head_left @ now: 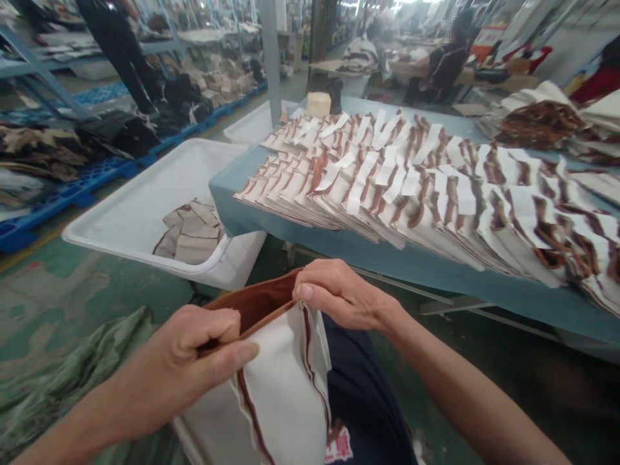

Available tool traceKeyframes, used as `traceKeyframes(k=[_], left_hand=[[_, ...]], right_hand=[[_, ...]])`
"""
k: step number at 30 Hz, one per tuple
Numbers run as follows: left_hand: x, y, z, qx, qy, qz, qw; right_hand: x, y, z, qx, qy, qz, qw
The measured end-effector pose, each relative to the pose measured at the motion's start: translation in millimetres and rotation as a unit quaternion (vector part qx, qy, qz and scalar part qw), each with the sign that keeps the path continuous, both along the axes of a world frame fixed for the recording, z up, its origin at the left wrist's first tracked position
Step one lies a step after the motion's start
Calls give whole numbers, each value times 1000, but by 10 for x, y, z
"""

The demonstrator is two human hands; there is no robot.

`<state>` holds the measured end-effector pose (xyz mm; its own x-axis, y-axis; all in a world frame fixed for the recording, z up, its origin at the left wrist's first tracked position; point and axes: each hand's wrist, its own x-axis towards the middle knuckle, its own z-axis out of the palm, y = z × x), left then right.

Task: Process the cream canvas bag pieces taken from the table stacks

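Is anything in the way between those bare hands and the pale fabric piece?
Nothing visible: the left hand and right hand both grip the pale fabric piece directly, at its brown-lined upper edge.

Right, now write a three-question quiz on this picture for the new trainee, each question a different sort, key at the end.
1. True or false: the left hand and the right hand both grip the upper edge of the white fabric piece.
2. What lies in the white tub beside the blue table?
A. a coil of rope
B. red gloves
C. flat beige pieces
3. Fill in the colour: the inner side of the held piece is ____.

Key: 1. True. 2. C. 3. Brown.
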<state>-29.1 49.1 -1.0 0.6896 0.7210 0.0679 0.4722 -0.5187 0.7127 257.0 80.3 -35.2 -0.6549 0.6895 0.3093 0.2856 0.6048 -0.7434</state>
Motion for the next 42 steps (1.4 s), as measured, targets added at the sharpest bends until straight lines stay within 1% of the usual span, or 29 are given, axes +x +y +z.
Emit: traceKeyframes(k=[2, 5, 7, 10, 13, 14, 16, 18, 20, 22, 24, 26, 28, 29, 32, 36, 39, 42], left_hand=[[-51, 3, 10, 11, 4, 0, 1000], [-159, 11, 81, 49, -9, -13, 999], [-263, 38, 150, 63, -23, -2, 998], [-407, 101, 244, 78, -28, 30, 996], [-457, 169, 286, 132, -11, 59, 989], [-450, 192, 285, 147, -4, 60, 987], [-407, 237, 267, 149, 0, 39, 988], [-323, 274, 250, 122, -11, 4, 992], [-198, 293, 258, 94, -28, -23, 995], [-42, 294, 299, 61, -47, -48, 996], [120, 286, 360, 14, -69, -79, 994], [260, 277, 419, -31, -76, -99, 992], [365, 273, 455, -64, -61, -96, 991], [403, 272, 463, -80, -48, -86, 992], [463, 274, 444, -134, -17, -63, 989], [447, 281, 366, -175, 3, -41, 984], [409, 278, 316, -188, 2, -39, 981], [383, 269, 289, -182, -17, -47, 982]], right_hand=[[7, -15, -46, 7, 20, 4, 1000], [-18, -58, -16, 22, 59, 16, 998], [-47, -87, 57, 37, 80, 20, 996], [-87, -116, 201, 50, 106, 13, 993], [-108, -131, 335, 46, 135, 6, 990], [-109, -137, 370, 44, 142, 5, 989], [-107, -152, 428, 36, 146, 9, 989], [-106, -168, 469, 15, 145, 19, 989], [-114, -176, 490, -36, 155, 42, 986], [-125, -168, 478, -110, 175, 79, 975], [-129, -147, 423, -186, 195, 108, 957], [-119, -124, 331, -244, 211, 110, 940], [-100, -112, 225, -276, 222, 95, 930], [-91, -113, 178, -279, 223, 87, 930], [-85, -125, 87, -250, 208, 65, 943], [-108, -133, 68, -192, 168, 31, 966], [-124, -138, 89, -110, 135, 2, 985], [-135, -162, 126, -15, 112, -12, 994]])
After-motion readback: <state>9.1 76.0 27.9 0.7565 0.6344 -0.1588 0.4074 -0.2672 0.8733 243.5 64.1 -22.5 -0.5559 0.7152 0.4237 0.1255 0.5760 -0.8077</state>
